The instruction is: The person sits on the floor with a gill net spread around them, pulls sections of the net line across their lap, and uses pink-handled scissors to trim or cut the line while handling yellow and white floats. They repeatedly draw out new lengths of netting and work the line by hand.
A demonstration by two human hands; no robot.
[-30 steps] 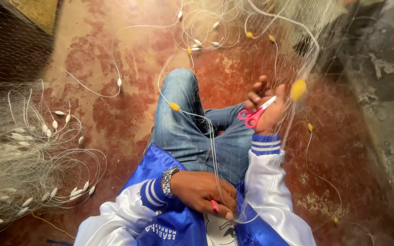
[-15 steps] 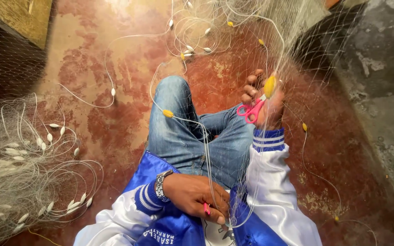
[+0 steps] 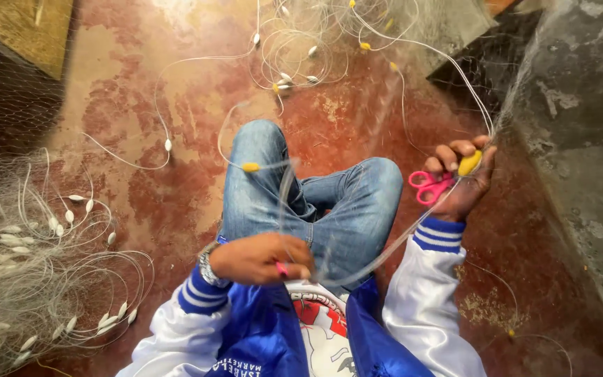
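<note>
Seated person mending a fishing net. The left hand [image 3: 259, 258], nearest, is closed on a small pink tool [image 3: 282, 269] and net line [image 3: 378, 255] at the lap. That line runs taut, up and right, to the right hand [image 3: 458, 183], whose fingers pinch 1 yellow float [image 3: 470, 163] and hold pink scissors [image 3: 428, 186]. The line is probably light, limp, slippery, best gripped at floats. Beyond lies loose net [image 3: 301, 49] on the red floor [image 3: 141, 139].

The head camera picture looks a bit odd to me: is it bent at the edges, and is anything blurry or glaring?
Head view: wide-angle bending curves the grey wall; the red floor shines pale at the top; net line over the jeans is smeared; the right hand with pink scissors is sharp.
</note>
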